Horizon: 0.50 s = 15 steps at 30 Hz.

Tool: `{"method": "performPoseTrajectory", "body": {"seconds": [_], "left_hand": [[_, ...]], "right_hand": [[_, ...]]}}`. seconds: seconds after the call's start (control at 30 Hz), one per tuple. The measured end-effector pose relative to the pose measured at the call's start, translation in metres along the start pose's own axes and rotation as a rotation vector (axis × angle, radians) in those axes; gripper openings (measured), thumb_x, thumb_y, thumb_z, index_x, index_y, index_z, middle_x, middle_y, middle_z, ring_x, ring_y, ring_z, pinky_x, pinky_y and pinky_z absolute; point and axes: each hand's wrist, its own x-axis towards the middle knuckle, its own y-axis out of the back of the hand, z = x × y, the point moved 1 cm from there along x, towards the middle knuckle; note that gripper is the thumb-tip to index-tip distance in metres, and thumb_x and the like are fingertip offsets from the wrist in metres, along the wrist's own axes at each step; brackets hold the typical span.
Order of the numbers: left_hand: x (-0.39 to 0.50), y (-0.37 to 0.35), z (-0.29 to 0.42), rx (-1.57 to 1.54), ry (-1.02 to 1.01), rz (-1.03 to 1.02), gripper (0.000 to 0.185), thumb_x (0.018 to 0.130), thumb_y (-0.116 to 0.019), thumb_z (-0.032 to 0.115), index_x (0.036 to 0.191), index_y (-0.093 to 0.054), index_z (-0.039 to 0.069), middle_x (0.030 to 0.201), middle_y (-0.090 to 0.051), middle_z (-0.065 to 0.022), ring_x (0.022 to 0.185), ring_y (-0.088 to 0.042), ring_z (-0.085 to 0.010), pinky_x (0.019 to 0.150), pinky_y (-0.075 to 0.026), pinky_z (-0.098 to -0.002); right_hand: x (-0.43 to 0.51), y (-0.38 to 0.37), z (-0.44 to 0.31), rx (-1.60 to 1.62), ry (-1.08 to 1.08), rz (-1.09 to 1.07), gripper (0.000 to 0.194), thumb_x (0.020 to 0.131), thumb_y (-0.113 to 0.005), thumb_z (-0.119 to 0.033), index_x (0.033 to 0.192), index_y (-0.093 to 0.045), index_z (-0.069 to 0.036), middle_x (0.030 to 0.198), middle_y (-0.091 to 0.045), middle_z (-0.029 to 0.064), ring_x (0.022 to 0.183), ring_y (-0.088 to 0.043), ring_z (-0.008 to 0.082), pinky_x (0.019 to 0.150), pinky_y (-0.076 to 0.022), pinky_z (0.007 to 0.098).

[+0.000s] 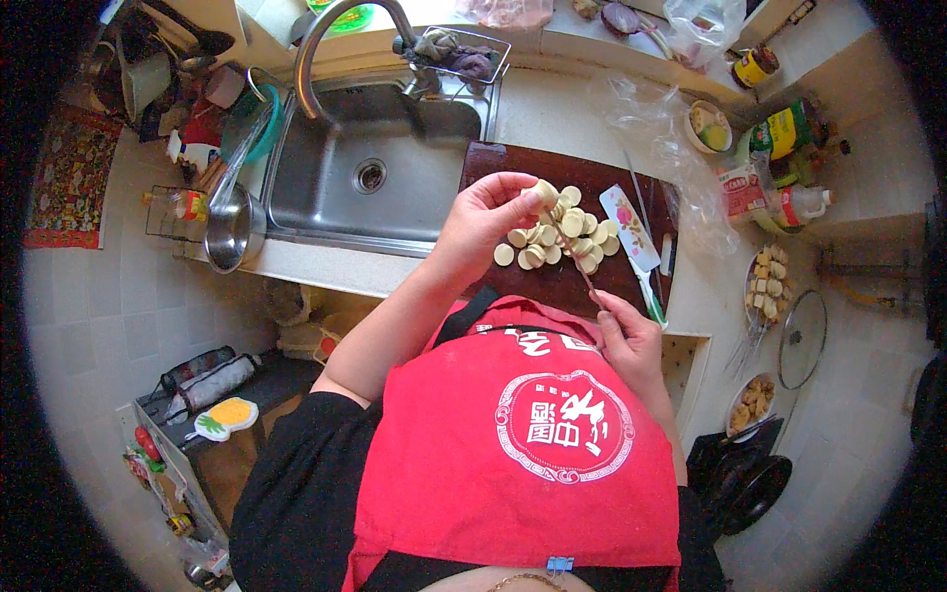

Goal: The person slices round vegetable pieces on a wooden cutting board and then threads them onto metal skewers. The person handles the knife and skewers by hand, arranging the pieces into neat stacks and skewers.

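Observation:
My left hand [492,218] pinches a pale round food slice [545,194] between thumb and fingers, above a dark brown cutting board [518,285]. A thin brown skewer [575,255] runs from that slice down to my right hand [629,333], which grips its lower end close to the red apron [444,444]. Whether the tip has gone into the slice is hard to tell. Below the skewer lies a loose pile of similar slices [533,257]. A flower-patterned knife [629,226] with a white and green handle rests right of the pile.
A steel sink [318,200] with a curved faucet [305,81] adjoins the board on the left. Crumpled clear plastic [695,170] lies to the right, near a small bowl [709,126]. Farther right are a plate of skewered pieces [767,285], a glass lid [803,340] and a black pan [755,496].

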Motion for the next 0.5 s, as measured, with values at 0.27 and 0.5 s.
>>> {"method": "performPoseTrajectory", "body": {"seconds": [0.27, 0.5], "left_hand": [[-0.003, -0.004, -0.003, -0.024, 0.038, -0.014, 0.03, 0.086, -0.072, 0.015, 0.11, -0.06, 0.002, 0.093, -0.067, -0.0043, 0.084, -0.062, -0.0091, 0.074, -0.051, -0.024], [-0.007, -0.01, -0.015, -0.043, 0.058, -0.024, 0.031, 0.085, -0.074, 0.014, 0.108, -0.058, 0.003, 0.088, -0.064, -0.0025, 0.079, -0.062, -0.0089, 0.071, -0.051, -0.0225]], "right_hand": [[0.004, -0.004, -0.008, 0.038, -0.022, -0.011, 0.026, 0.093, -0.055, -0.004, 0.117, -0.063, 0.001, 0.069, -0.062, 0.0016, 0.057, -0.053, 0.0057, 0.053, -0.0438, 0.0228], [0.017, -0.011, -0.011, 0.033, -0.013, -0.017, 0.026, 0.093, -0.056, -0.004, 0.118, -0.063, 0.001, 0.07, -0.06, 0.0009, 0.057, -0.052, 0.0059, 0.053, -0.0432, 0.0235]]}}
